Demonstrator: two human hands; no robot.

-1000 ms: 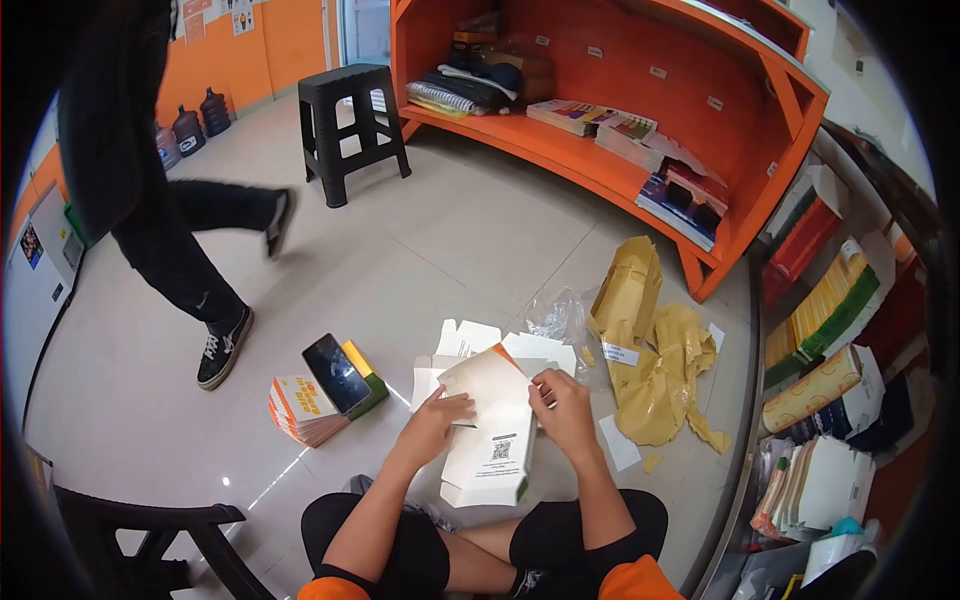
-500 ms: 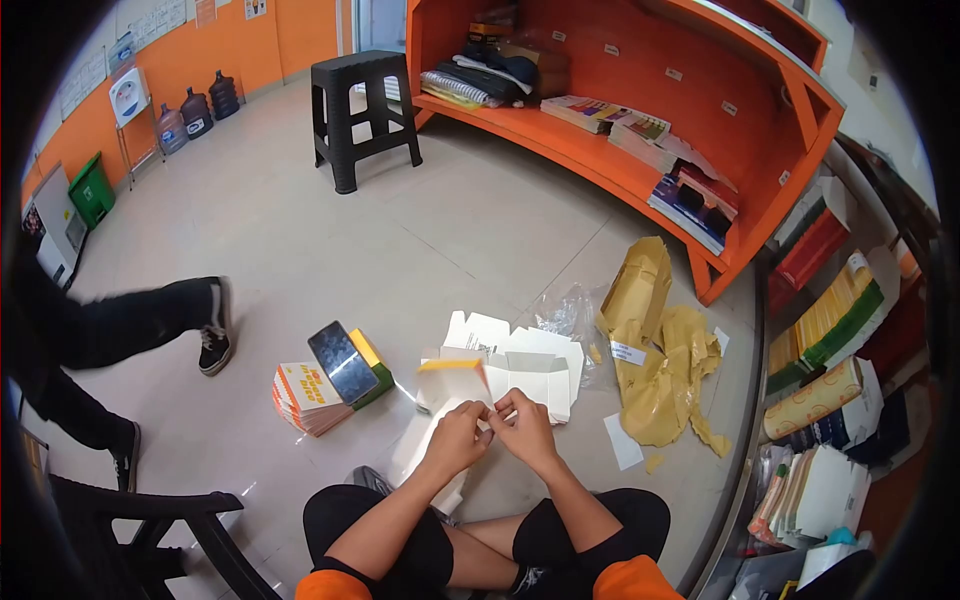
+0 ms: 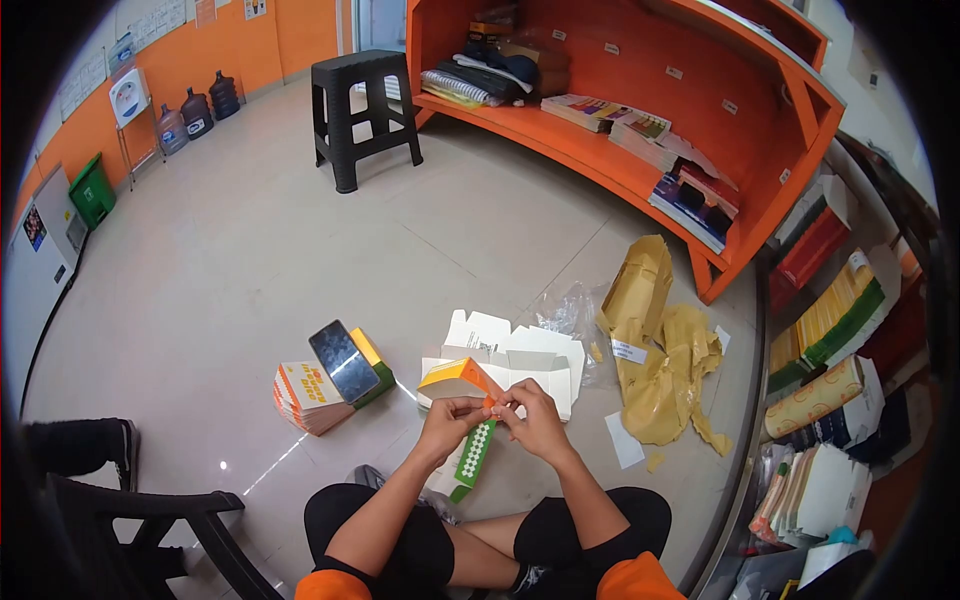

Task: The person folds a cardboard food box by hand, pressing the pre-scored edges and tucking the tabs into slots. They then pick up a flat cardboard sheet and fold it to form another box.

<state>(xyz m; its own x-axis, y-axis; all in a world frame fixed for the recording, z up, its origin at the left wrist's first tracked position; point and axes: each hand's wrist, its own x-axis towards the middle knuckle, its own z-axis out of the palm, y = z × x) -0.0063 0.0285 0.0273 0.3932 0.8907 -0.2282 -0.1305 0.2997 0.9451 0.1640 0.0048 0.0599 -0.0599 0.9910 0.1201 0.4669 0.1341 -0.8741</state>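
Both hands meet in front of my crossed legs, at a partly folded carton [image 3: 474, 458] with green, orange and yellow faces. My left hand [image 3: 449, 424] pinches the carton's edge from the left. My right hand [image 3: 534, 418] has its fingers closed on the orange part at the right. Behind them lie flattened white cartons [image 3: 545, 358] on the floor. To the left a stack of printed cards [image 3: 310, 392] sits beside a phone [image 3: 343, 362], which leans on a yellow and green box [image 3: 376, 368].
Torn brown wrapping [image 3: 655, 385] and clear plastic [image 3: 572, 318] lie to the right. A black stool [image 3: 362, 105] stands near an orange shelf [image 3: 600, 150]. Books line the right side. A black chair [image 3: 160, 505] and a person's foot [image 3: 128, 455] are at the lower left.
The carton has turned and unfolded, showing its green patterned side below my hands. The person at the left has moved mostly out of view.
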